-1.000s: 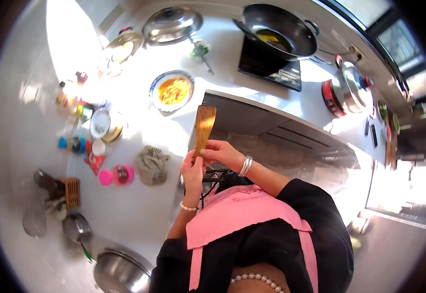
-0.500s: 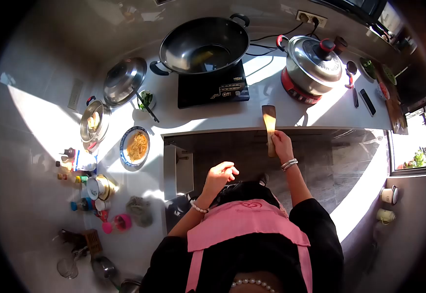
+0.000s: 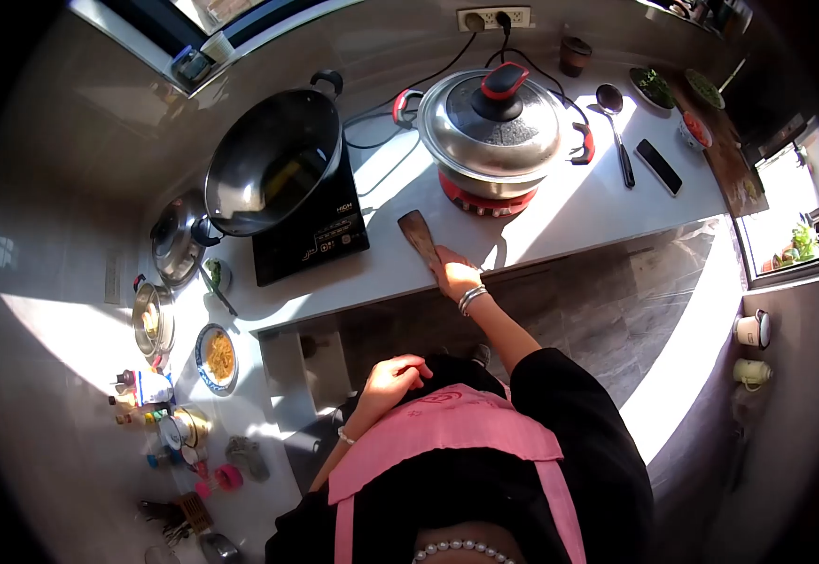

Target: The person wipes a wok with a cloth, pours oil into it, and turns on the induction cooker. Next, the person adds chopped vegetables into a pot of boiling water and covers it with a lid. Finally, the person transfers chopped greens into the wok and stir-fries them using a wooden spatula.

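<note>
Wood-brown and flat-bladed, gripped by the handle in the right hand [image 3: 456, 273]: a spatula [image 3: 419, 237], slanting up and to the left above the front of the white surface [image 3: 386, 273]. Fingers wrapped closed around the handle, wrist ringed with silver bangles. Below and to the left, in front of the pink apron [image 3: 447, 423], the left hand [image 3: 392, 381], half open, fingers loosely curled, with nothing visible in its grasp.

Just beyond the spatula, a lidded steel pot [image 3: 475, 176] on a red base [image 3: 486, 201]. To the left, a dark wok [image 3: 245, 179] with yellowish liquid inside, on a black cooktop [image 3: 334, 230]. Farther left, a domed lid [image 3: 176, 240], then a steel pan [image 3: 137, 320] and a blue-rimmed plate [image 3: 200, 360] holding orange-yellow food. Right of the pot, a ladle [image 3: 608, 99] and a black phone [image 3: 659, 167], apart from each other. Farther right, a bowl [image 3: 688, 139] of red food near a plate of greens [image 3: 642, 98].
</note>
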Demonstrator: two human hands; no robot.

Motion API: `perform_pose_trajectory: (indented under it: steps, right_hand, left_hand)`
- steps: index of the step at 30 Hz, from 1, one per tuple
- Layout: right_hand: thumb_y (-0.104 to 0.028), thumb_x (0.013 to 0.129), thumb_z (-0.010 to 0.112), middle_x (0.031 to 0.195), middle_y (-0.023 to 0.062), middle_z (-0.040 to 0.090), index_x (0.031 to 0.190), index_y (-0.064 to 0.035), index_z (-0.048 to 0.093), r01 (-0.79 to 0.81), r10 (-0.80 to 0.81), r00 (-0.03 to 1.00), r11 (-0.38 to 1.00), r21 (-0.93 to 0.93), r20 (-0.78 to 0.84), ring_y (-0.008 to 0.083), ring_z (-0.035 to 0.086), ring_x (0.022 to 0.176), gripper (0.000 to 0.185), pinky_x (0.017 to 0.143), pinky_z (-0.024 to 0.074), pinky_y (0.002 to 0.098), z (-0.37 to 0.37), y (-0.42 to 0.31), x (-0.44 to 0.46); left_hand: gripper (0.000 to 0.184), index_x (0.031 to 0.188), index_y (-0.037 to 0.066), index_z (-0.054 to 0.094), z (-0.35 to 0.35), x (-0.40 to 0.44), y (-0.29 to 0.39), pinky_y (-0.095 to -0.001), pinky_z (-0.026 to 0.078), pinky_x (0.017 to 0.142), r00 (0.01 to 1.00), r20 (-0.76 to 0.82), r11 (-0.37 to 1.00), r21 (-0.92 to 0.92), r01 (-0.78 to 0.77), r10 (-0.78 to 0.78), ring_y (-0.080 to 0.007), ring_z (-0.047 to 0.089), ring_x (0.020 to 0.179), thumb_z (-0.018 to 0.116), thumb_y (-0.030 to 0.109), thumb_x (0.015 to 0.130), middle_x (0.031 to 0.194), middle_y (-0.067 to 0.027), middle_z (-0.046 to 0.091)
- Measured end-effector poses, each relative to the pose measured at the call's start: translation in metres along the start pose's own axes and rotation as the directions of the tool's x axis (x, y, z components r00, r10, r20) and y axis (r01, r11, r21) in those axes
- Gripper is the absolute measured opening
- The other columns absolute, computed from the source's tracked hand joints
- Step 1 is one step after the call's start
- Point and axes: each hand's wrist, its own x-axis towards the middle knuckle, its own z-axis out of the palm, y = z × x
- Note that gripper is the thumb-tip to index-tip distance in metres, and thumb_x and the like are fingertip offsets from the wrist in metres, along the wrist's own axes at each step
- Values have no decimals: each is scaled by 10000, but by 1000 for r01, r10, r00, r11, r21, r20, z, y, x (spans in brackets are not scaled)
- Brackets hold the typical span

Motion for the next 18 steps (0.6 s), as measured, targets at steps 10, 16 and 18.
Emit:
perform_pose_trajectory:
  steps: [10,16,18]
  right_hand:
    - [-204,854,506,926,114,604,976,-96,602,-78,67,990,993,-85,-122,286,592,867,189,749,480,376,-79,10,-83]
    - [-187,831,528,896,136,637,931,-54,632,-205,232,960,963,175,-154,315,598,854,197,755,468,386,-111,41,-118]
    - [-187,828,534,897,135,639,934,-58,635,-207,245,958,950,232,-147,314,601,855,195,761,468,383,-116,52,-117]
  left_hand:
    - [310,1021,18,592,-16,80,80,-241,468,799,817,-7,815,83,-573,576,-156,595,935,564,-83,729,1031,-93,626]
    - [493,1171,143,564,19,199,253,-354,354,1007,479,247,222,652,-725,842,-280,393,1253,664,40,699,1352,-124,419]
    - [448,1150,182,579,42,245,282,-342,367,988,524,185,182,801,-571,832,-276,421,1215,682,180,713,1314,-107,455]
